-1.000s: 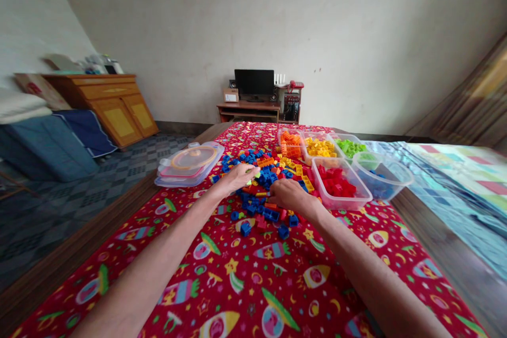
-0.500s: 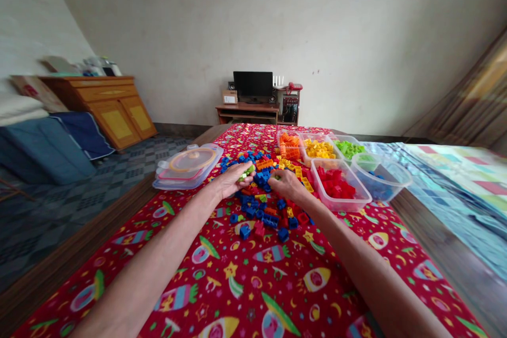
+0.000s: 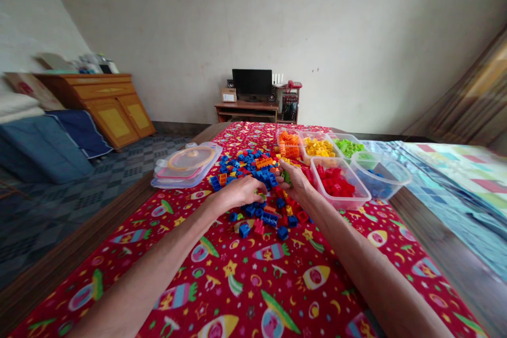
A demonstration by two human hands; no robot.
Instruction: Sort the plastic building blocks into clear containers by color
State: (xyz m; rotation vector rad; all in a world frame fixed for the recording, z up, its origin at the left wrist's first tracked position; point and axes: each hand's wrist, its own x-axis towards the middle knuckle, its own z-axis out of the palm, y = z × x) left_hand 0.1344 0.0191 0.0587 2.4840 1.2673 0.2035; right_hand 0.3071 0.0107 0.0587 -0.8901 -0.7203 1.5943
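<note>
A pile of small toy bricks (image 3: 253,166), mostly blue with orange, yellow and red ones, lies on the red patterned cloth (image 3: 273,274). My left hand (image 3: 241,191) rests palm down on the near side of the pile, fingers curled over bricks; what it holds is hidden. My right hand (image 3: 292,179) is turned palm up just right of it, fingers cupped round green bricks (image 3: 287,178). A tub of red bricks (image 3: 336,182) stands right next to my right hand.
Beyond stand tubs of orange bricks (image 3: 290,143), yellow bricks (image 3: 318,147), green bricks (image 3: 350,147) and a round bowl of blue bricks (image 3: 379,175). Stacked lids (image 3: 186,165) lie at the left. The wooden table edge (image 3: 79,245) runs along the left.
The left hand has come down from the far side of the pile to its near side. The right hand has turned palm up with green bricks in it.
</note>
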